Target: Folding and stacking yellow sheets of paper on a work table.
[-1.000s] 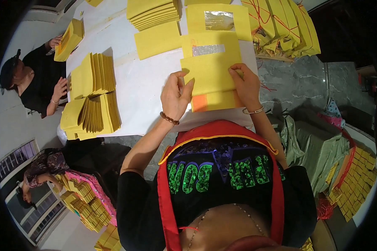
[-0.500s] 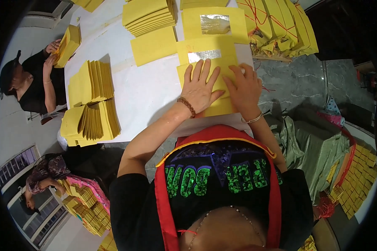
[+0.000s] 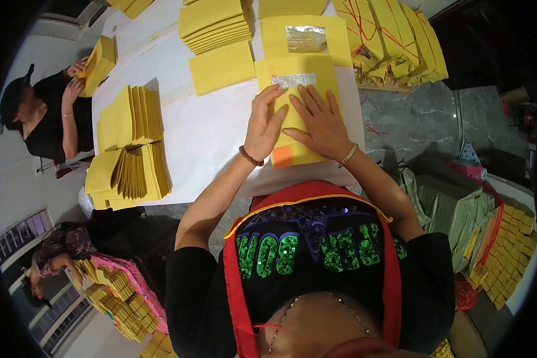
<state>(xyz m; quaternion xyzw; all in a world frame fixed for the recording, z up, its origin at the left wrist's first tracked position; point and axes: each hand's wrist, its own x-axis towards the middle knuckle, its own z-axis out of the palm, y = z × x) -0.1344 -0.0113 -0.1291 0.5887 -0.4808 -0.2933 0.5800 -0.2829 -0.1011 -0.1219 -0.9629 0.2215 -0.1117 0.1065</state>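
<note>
A folded yellow paper sheet [image 3: 319, 68] lies at the near edge of the white table, with a silver foil strip [image 3: 293, 80] across it and an orange patch [image 3: 283, 156] at its lower left corner. Along its left edge rests my left hand [image 3: 264, 124], fingers a little bent and thumb apart. My right hand [image 3: 323, 124] presses flat on the paper, fingers spread. Just beyond it lies another yellow sheet [image 3: 274, 36] bearing a larger silver foil square [image 3: 306, 39]. What lies under my palms is hidden.
Stacks of folded yellow paper [image 3: 216, 27] stand farther back, and more fanned bundles [image 3: 131, 116] at left. Red-tied yellow bundles [image 3: 394, 36] sit at the far right. A co-worker [image 3: 48, 113] handles a yellow piece at the left side. Green wrapped bales [image 3: 441, 203] are at right.
My left hand has drawn back to the paper's left edge. My right hand has moved left and flattened onto the paper. The orange patch has come into view.
</note>
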